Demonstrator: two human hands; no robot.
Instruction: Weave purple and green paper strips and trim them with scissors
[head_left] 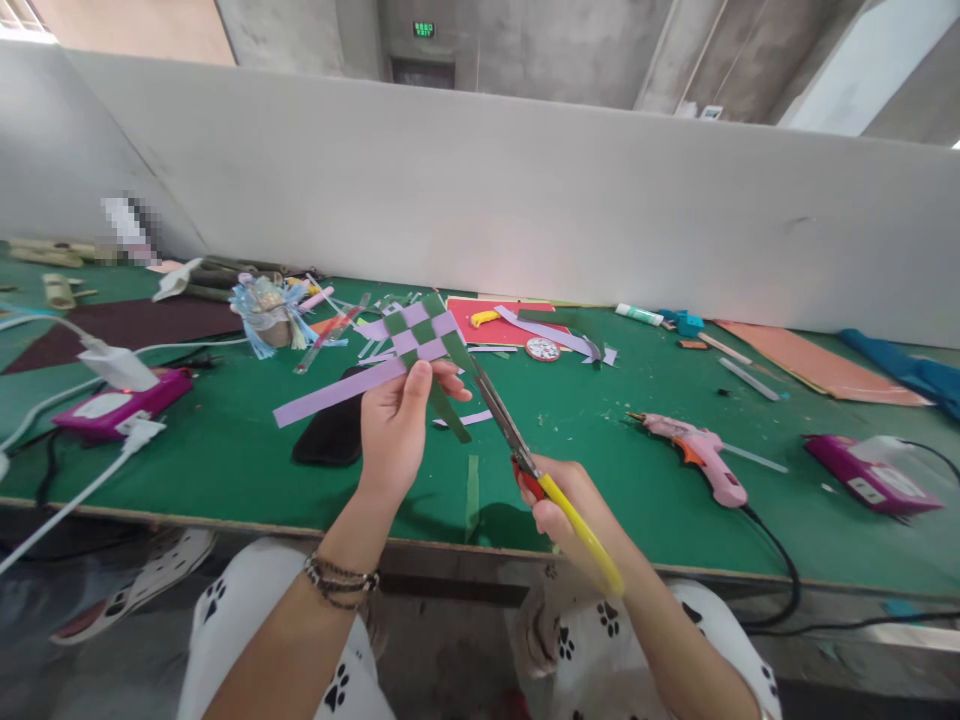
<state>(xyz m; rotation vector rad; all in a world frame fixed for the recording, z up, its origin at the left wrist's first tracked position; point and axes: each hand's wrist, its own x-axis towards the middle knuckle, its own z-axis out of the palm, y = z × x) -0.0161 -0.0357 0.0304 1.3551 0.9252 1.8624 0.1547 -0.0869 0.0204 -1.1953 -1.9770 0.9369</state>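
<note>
Pinched between the thumb and fingers of my left hand (396,432) is a woven paper piece (420,330), a checkerboard of purple and green strips. One long purple strip sticks out to the left and a green strip hangs down on the right. My right hand (564,500) grips a pair of scissors (504,412) with yellow and red handles. Their blades point up and left, beside the right edge of the weave; whether they touch the paper I cannot tell. A loose green strip (472,498) lies on the table below.
A pink glue gun (697,455) lies at the right, near a purple power socket (874,475); another purple socket (124,402) is at the left. Behind my left hand lies a black phone (328,430). Paper scraps, a red sheet (499,325) and a yellow cutter (484,317) lie further back.
</note>
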